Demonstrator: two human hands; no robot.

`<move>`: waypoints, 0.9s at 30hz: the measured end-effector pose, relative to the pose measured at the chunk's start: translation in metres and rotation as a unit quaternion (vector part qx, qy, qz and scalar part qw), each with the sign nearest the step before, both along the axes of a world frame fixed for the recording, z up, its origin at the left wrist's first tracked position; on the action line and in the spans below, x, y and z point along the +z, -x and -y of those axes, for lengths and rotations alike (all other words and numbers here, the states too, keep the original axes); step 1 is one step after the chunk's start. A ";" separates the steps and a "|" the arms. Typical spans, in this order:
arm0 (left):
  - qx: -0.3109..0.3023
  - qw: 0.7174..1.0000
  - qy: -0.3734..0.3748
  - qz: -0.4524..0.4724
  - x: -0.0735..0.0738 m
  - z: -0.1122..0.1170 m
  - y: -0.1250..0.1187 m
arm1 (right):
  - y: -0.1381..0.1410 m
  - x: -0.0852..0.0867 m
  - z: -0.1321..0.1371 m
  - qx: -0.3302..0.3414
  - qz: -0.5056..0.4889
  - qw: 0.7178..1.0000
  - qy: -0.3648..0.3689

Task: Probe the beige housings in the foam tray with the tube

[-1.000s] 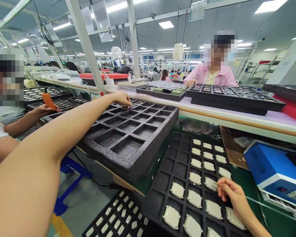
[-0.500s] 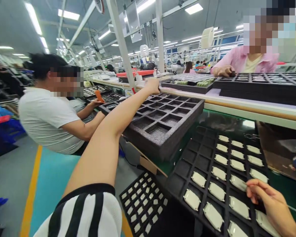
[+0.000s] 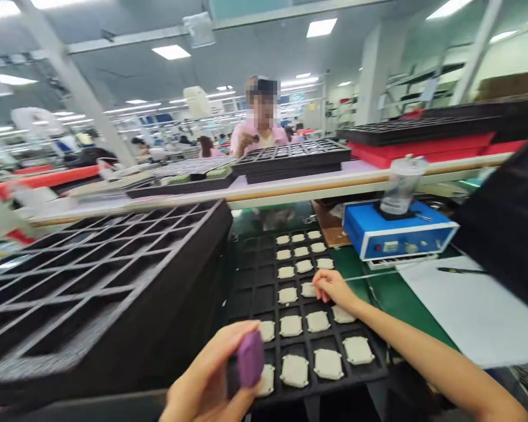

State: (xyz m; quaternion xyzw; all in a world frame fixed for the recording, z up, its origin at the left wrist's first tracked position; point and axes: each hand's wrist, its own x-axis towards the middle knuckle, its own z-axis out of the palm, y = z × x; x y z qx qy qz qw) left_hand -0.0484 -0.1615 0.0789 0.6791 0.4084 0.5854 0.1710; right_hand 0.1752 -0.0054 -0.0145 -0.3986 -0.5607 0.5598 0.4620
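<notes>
At the lower middle my left hand (image 3: 206,378) grips a small purple block (image 3: 250,358) with rounded edges, thumb below and fingers above; a darker side of it faces the palm. My right hand (image 3: 337,291) bends over a black compartment tray (image 3: 251,296), fingertips closed at the edge of a cream-coloured plate (image 3: 307,289) with cut corners. That plate lies in its compartment, partly covered by the fingers. Several similar cream plates (image 3: 294,370) fill the right columns of the tray. My left hand hides part of the tray's near left corner.
A thick black foam tray (image 3: 114,293) stands high on the left. Behind runs a shelf edge (image 3: 264,196) bearing more trays. On the right are a blue box (image 3: 356,231) with a plastic cup (image 3: 398,184), a white sheet (image 3: 475,316) and a pen (image 3: 462,270). A co-worker in pink (image 3: 261,132) is beyond.
My left hand has come back from the far side of the foam tray and now shows the purple block in it. The view has swung right; my right hand stays at the cream plate.
</notes>
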 end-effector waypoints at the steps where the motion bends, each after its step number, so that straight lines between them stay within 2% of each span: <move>1: -0.042 0.998 0.018 0.035 -0.015 -0.022 -0.010 | 0.001 0.001 0.000 -0.007 -0.002 1.000 -0.006; 3: -0.101 0.980 0.106 0.132 -0.038 -0.071 -0.032 | 0.001 0.002 0.001 -0.013 -0.007 1.000 -0.013; 5: -0.116 0.941 0.212 0.235 -0.057 -0.117 -0.049 | 0.000 0.002 0.001 -0.015 -0.013 1.000 -0.016; 6: -0.122 0.928 0.242 0.256 -0.065 -0.135 -0.054 | 0.000 0.002 0.001 -0.015 -0.016 1.000 -0.016; 9: -0.150 0.903 0.300 0.269 -0.085 -0.165 -0.055 | -0.003 0.001 0.001 -0.013 -0.031 0.999 -0.013; 11: -0.175 0.886 0.336 0.266 -0.092 -0.167 -0.050 | -0.004 0.001 0.002 -0.011 -0.034 0.999 -0.024; 15: -0.242 0.849 0.402 0.242 -0.093 -0.161 -0.044 | -0.007 0.005 0.008 -0.016 -0.038 0.997 -0.062; 19: -0.303 0.843 0.398 0.198 -0.094 -0.161 -0.045 | -0.009 0.006 0.010 -0.018 -0.040 0.996 -0.078; 21: -0.310 0.845 0.392 0.190 -0.095 -0.162 -0.045 | -0.009 0.005 0.009 -0.015 -0.040 0.996 -0.081; 24: -0.308 0.831 0.412 0.211 -0.093 -0.160 -0.047 | -0.009 0.003 0.008 -0.012 -0.041 0.996 -0.079; 27: -0.270 0.837 0.421 0.223 -0.088 -0.157 -0.049 | -0.009 0.004 0.007 -0.019 -0.034 0.997 -0.072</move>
